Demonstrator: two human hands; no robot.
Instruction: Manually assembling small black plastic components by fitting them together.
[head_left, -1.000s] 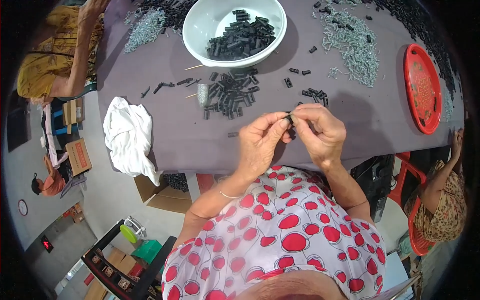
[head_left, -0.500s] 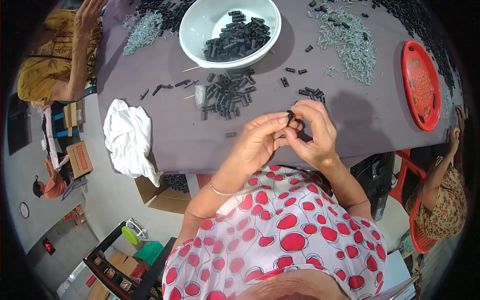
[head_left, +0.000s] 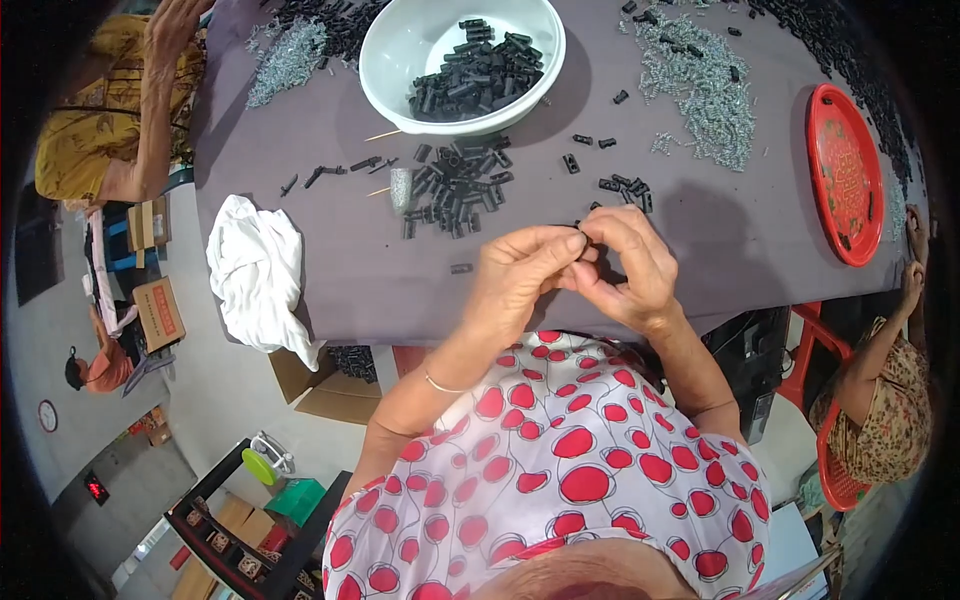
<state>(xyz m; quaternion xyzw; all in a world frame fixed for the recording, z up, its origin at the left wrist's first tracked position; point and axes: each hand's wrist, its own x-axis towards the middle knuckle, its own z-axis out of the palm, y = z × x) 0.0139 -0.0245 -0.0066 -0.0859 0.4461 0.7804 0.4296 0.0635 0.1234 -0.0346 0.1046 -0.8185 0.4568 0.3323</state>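
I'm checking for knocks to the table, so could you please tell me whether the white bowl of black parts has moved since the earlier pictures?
No. The white bowl keeps its place beside the loose black pile.

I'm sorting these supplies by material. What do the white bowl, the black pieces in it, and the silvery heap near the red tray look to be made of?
White bowl: probably plastic, smooth with a soft sheen.
Black pieces: likely moulded plastic, matte, uniform blocky shapes.
Silvery heap: seemingly metal, small bright glinting parts; too small to tell their kind.
Red tray: glossy, plastic or lacquered metal.

Both hands [head_left: 580,265] on sm. black part [head_left: 581,240]
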